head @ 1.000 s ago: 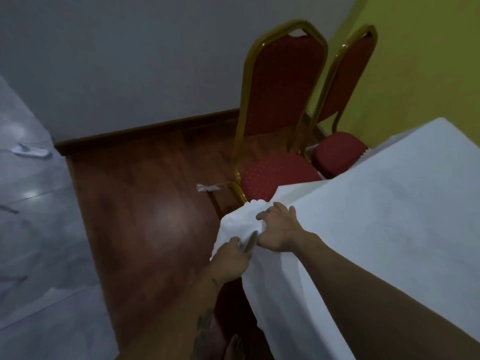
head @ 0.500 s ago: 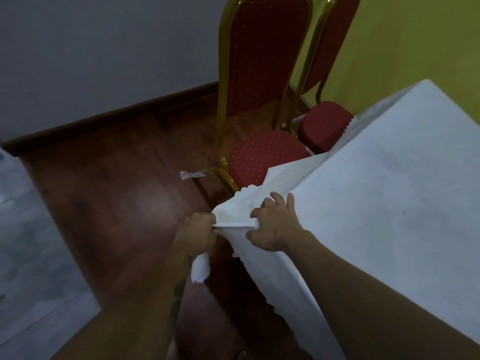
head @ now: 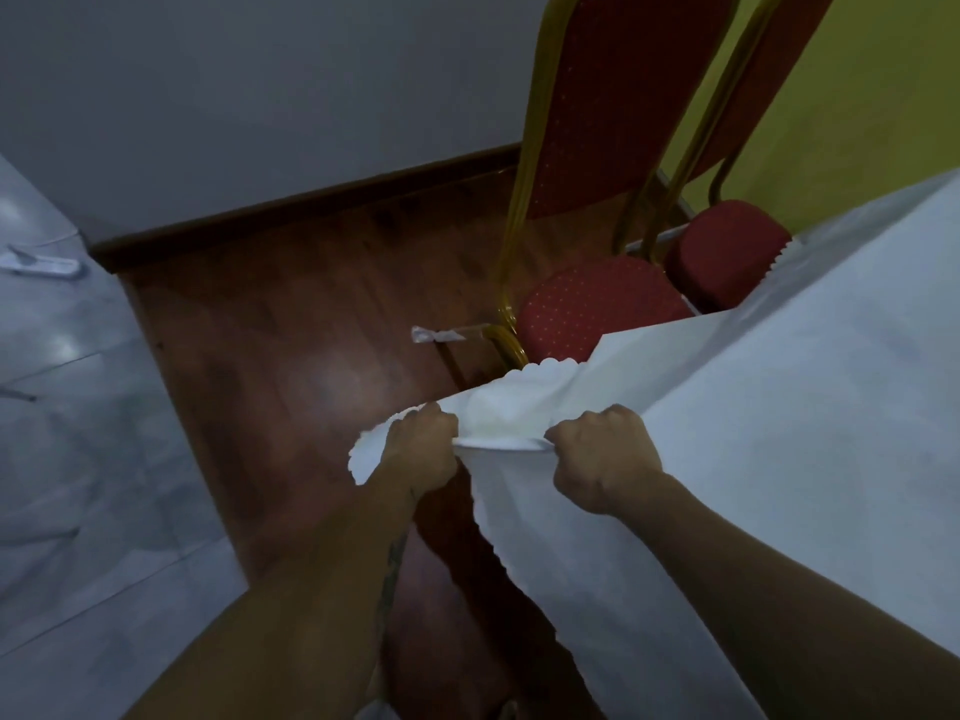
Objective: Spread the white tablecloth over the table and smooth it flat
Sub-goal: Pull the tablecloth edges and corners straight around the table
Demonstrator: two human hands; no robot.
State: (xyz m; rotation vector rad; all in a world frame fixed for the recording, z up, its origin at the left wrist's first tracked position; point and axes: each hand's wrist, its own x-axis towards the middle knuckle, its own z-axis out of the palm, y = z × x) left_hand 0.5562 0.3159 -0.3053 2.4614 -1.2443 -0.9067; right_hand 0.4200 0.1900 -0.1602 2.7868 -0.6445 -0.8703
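The white tablecloth (head: 810,387) covers the table on the right and hangs over its near-left corner. Its scalloped edge bunches up at that corner. My left hand (head: 422,449) is closed around the loose corner flap, which sticks out to its left. My right hand (head: 602,459) is clenched on the cloth at the table's corner, a short way to the right. A taut fold of cloth runs between the two fists. The table itself is hidden under the cloth.
Two red chairs with gold frames (head: 597,304) stand just beyond the corner, against a yellow wall (head: 872,96). Dark wooden floor (head: 291,366) lies to the left, bordered by pale tiles (head: 78,459). A small white scrap (head: 431,335) lies on the floor by the chair.
My hands have drawn apart along the cloth's corner edge, the left one moving left. My right hand's fingers, spread before, are now closed into a fist on the cloth.
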